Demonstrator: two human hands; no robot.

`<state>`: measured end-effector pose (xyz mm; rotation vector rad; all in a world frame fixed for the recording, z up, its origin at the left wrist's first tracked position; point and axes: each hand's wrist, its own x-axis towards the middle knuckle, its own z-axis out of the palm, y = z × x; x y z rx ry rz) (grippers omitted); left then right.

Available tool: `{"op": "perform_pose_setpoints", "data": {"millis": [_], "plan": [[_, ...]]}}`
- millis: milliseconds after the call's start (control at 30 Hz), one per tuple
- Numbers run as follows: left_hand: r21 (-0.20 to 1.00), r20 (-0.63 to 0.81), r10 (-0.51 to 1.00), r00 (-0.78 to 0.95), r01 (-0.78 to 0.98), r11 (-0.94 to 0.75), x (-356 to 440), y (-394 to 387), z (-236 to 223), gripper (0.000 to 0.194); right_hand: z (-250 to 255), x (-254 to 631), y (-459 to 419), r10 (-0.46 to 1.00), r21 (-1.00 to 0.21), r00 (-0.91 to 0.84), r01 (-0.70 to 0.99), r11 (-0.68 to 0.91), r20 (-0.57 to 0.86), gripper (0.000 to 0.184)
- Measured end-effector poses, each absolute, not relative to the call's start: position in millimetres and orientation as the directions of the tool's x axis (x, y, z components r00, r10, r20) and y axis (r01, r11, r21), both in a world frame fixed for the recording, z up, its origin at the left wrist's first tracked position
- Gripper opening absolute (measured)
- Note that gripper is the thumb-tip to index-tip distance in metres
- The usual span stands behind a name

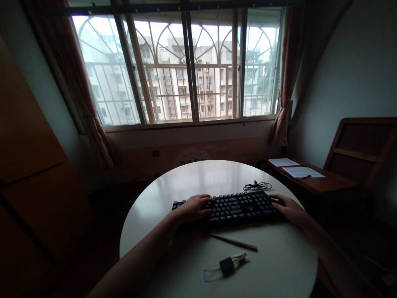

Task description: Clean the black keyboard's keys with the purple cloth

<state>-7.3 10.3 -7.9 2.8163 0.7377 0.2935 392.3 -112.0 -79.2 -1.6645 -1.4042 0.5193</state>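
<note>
Loosely open and visibly gripping nothing, the left hand [196, 207] over the nine-o'clock end of the keyboard [235, 209] and the right hand [288, 208] at its three-o'clock end seem placed to steady it, toward twelve on the worktop [149, 231].

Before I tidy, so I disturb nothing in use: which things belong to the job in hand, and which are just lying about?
In use:
- keyboard, with the left hand on it, right hand at its right end

Seemingly lying about:
- cable (unclear whether attached)
- stick
- block with wires
- papers
- pen
</note>
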Motion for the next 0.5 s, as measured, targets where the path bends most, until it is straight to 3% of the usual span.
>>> {"op": "perform_pose_setpoints", "data": {"millis": [500], "plan": [[0.263, 0.124, 0.516, 0.848, 0.473, -0.841, -8.0, 8.7, -6.5, 0.047, -70.7, 385.6, -118.5, 0.958, -0.812, 0.241, 0.584, -0.015, 0.155, 0.062]]}}
